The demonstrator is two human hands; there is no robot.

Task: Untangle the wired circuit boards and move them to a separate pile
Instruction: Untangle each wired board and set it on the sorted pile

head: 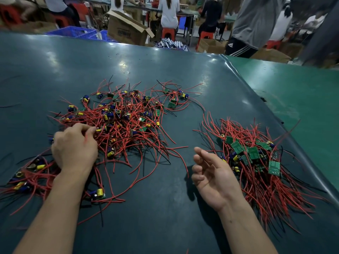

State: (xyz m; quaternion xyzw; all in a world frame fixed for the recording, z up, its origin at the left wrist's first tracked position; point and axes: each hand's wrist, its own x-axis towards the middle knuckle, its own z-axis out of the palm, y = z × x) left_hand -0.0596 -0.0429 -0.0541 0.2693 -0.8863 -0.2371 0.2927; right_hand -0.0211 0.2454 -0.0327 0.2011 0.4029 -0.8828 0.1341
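Observation:
A big tangled heap of small circuit boards with red and black wires lies in the middle of the dark table. My left hand is at the heap's near left edge, its fingers curled and pinching red wires. To the right lies a tidier pile of boards, green sides up, wires trailing toward me. My right hand hovers just left of that pile, palm turned up, fingers relaxed and holding nothing. One loose board lies near my left forearm.
A smaller clump of boards lies at the near left and another at the heap's far right. A green belt adjoins the table on the right. Behind the table are cardboard boxes, blue crates and people at work.

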